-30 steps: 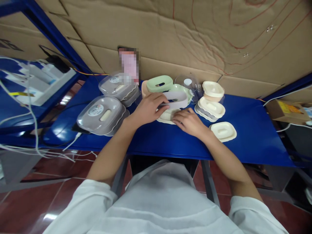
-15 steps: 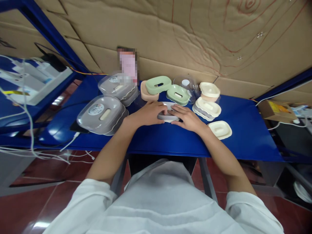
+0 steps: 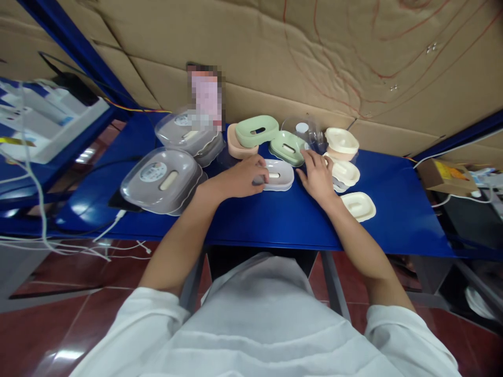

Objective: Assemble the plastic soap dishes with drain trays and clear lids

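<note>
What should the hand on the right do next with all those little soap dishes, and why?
Probably close the right hand on the green insert just ahead of its fingertips. That hand is open, holding nothing. The left hand rests on the edge of the grey dish beside it, which already looks put together, while other loose parts lie on the blue table.

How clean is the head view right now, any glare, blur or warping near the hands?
Head view: hands and the white soap dish are sharp; bright glare patches on the blue table at left and on the clear lids; edges bow like a wide lens; a pixelated block sits at the back.
</note>
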Motion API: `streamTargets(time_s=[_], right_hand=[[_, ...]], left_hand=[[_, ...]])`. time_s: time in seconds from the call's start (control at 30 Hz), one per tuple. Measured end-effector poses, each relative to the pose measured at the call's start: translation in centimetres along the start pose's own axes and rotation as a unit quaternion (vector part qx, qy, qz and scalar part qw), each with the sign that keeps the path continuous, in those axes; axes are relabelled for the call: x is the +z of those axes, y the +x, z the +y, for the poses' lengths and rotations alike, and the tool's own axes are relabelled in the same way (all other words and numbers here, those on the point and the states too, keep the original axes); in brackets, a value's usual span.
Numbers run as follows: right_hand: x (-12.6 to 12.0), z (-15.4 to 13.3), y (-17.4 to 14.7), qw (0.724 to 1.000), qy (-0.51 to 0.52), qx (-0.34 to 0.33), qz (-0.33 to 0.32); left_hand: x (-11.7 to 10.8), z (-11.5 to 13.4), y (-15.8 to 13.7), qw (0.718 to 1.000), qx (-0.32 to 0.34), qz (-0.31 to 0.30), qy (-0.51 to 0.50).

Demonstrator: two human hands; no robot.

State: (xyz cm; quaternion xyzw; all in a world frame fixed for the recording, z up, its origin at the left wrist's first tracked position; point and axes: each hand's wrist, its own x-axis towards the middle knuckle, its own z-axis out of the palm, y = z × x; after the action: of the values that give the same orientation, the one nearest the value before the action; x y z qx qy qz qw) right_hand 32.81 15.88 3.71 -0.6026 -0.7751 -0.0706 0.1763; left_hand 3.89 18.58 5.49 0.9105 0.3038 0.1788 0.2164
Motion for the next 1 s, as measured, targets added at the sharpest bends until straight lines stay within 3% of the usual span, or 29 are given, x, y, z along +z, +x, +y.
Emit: streamTargets(time_s=[0.2,0.4,0.6,0.73,0.9,1.0], right_hand=[[-0.5,-0.8,-0.3,0.997,0.048,-0.061,-0.019],[0.8,0.5,0.1,0.999,-0.042,0.024,0.003],[0.0,0.7,-0.3,0.999,0.027,0.026,-0.005],[-1.8,-0.6,-0.9,0.996,0.071,-0.029,-0.041],[-2.6,-1.8,-1.2,0.975,0.108,-0.16,-0.113],[-2.5,-1.6,-1.2,0.966,0.125,-0.189,-0.122]], left_hand=[[0.7,-1.0,0.3,1.0,0.011,0.019,-0.015],[1.5,-1.4,0.7,0.998,-0.037,0.035,-0.023],[1.8,-1.9,0.9,0.995,-0.043,0.073,-0.043],[2.0,-1.9,0.9,0.993,-0.032,0.098,-0.065],[2.1,-1.8,1.1,0.995,-0.017,0.082,-0.063],[2.2,-1.9,1.0,0.997,-0.006,0.064,-0.053]])
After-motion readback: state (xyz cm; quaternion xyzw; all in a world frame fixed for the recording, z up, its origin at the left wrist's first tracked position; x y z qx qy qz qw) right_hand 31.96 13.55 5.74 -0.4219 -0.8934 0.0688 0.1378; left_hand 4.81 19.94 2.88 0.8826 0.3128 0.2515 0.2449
